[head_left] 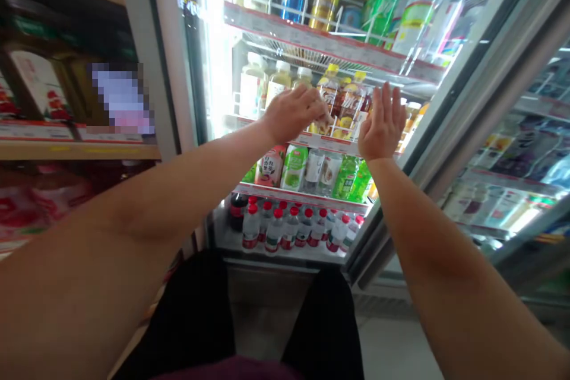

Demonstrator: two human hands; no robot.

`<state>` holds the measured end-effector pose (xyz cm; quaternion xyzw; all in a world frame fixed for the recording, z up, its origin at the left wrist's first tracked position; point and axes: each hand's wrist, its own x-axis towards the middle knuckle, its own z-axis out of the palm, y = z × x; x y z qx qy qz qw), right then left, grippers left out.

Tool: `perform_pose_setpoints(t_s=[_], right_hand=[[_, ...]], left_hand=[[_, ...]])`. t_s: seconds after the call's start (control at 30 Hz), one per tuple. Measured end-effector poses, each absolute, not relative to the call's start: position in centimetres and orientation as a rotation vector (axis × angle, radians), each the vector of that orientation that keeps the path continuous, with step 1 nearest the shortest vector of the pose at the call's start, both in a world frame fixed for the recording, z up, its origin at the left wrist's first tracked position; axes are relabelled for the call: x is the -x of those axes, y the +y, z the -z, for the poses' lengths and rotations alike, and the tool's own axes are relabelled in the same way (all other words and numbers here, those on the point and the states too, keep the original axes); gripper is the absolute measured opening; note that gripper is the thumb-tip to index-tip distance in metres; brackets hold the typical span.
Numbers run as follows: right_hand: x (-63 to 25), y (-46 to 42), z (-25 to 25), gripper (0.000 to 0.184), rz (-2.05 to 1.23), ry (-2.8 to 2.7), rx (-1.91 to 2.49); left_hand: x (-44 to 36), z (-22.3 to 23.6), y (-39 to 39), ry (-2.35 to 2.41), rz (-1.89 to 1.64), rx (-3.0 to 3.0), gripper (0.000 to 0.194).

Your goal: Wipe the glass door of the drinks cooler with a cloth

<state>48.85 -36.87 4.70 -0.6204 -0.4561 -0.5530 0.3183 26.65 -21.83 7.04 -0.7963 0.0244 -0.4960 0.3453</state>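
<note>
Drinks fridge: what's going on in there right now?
A person is reaching both bare hands toward the drinks fridge. The left hand, fingers bent, is by the yellow-capped bottles; whether it touches one can't be told. The right hand is up with fingers extended, holding nothing visible. Red-capped bottles stand at the bottom.

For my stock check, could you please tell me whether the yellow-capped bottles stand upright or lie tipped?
Upright: the yellow-capped bottles show caps uppermost and labels below.
</note>
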Motion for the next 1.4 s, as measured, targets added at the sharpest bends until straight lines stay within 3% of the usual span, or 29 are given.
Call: perform_pose_setpoints(t_s=[0.3,0.5,0.83,1.07,1.4], right_hand=[[-48.8,-36.8,-4.7,0.07,1.509,-1.194,1.624],[-49.0,-36.7,-4.6,0.069,1.501,-1.204,1.604],[-48.8,-36.8,-4.6,0.068,1.493,-1.198,1.596],[-48.8,-36.8,-4.6,0.067,1.469,-1.198,1.602],[-49.1,-36.7,-4.5,0.067,1.476,-1.195,1.573]], left_hand=[[-25.9,-3.3,-20.4,0.443,0.957,2.042,0.051],[-25.0,-6.0,-19.0,0.226,1.213,2.081,0.047],[-24.1,-5.7,-18.8,0.364,1.285,2.078,0.034],[-22.6,-4.2,-18.7,0.441,1.024,2.114,0.067],[-22.8,-6.0,-19.0,0.154,1.152,2.025,0.051]])
